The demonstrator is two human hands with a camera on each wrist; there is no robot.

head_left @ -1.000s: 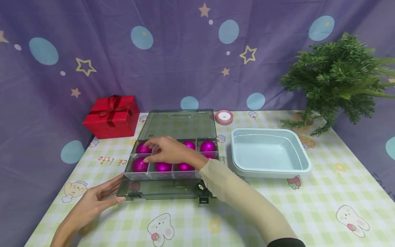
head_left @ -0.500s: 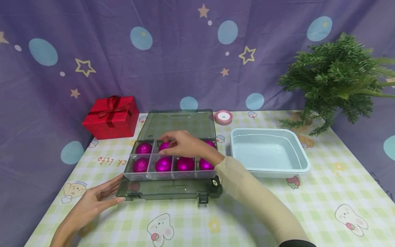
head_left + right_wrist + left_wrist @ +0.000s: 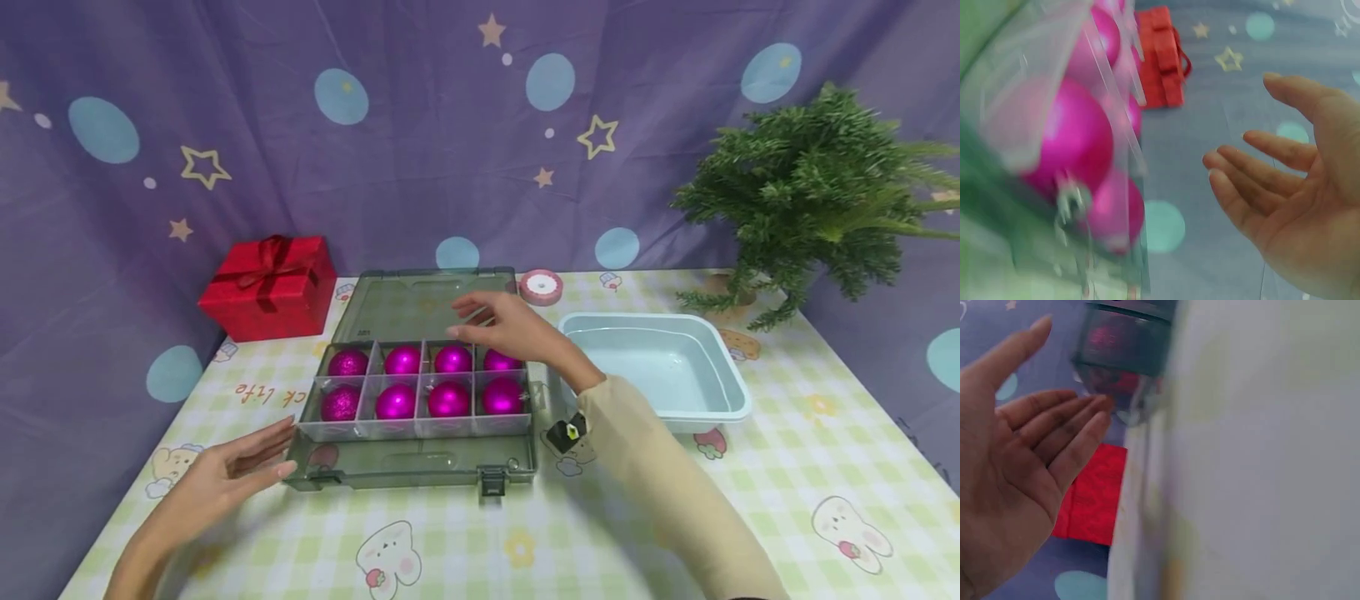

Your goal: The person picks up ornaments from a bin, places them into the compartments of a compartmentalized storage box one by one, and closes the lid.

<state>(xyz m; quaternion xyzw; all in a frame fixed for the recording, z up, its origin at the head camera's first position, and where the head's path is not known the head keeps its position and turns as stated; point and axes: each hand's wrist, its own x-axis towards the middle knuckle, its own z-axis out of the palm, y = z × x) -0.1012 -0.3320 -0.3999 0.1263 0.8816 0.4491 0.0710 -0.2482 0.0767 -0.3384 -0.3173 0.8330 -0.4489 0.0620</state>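
Note:
A smoky clear plastic case [image 3: 412, 460] lies open on the table, its lid folded back. Several magenta Christmas baubles [image 3: 394, 403] sit one per compartment in two rows; those at the left are glittery. In the right wrist view, a bauble [image 3: 1079, 144] shows its silver cap. My right hand [image 3: 517, 329] hovers over the back right of the case, fingers loosely bent around nothing. Close beside the front left corner is my left hand [image 3: 213, 492], palm facing the case and fingers extended. The left wrist view shows that palm [image 3: 1016, 469] bare; fingertip contact is unclear.
A pale blue basin [image 3: 652, 375] stands right of the case. Behind are a pink ribbon roll [image 3: 541, 287] and a red gift box [image 3: 266, 292] at the left. A small artificial Christmas tree [image 3: 810, 192] leans at the back right. A purple curtain [image 3: 405, 192] hangs behind the table.
My right hand has moved right and up, away from the left baubles, uncovering the compartments. My left hand has drawn slightly back from the case's corner.

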